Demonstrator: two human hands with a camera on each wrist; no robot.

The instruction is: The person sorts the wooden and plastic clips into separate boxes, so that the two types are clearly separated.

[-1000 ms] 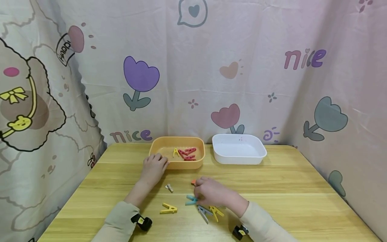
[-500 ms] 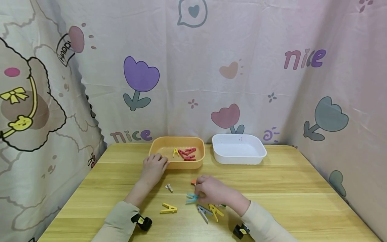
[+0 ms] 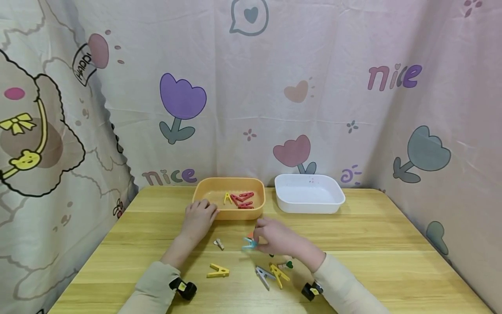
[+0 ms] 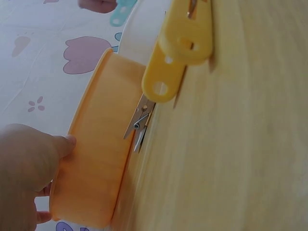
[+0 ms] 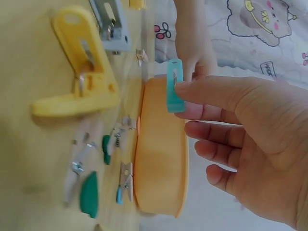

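Head view shows the right hand farther from the person than half a second ago, and the light-blue plastic clothespin has travelled with it, away from the grey plastic clothespin and the large yellow plastic clothespin lying next to it. The right hand pinches the light-blue clothespin between thumb and index finger, while its other fingers curl loosely without holding anything. From the right wrist, that clothespin appears lifted off the light wooden table, in front of the outer wall of the rounded rectangular orange plastic tray and not yet inside it. The shift also uncovers a small wooden clip with a dark green end beside the yellow one; an orange piece is partly hidden behind the right hand. The left hand grips the orange tray's rim at its near left corner, thumb on the outer wall, and has not moved. Inside that tray lie red clothespins and a small yellow clothespin. As a judgement, the pick-up of the light-blue clothespin is done and its placing is not; several clips remain on the table, among them a second large yellow clothespin and a small pale clip.
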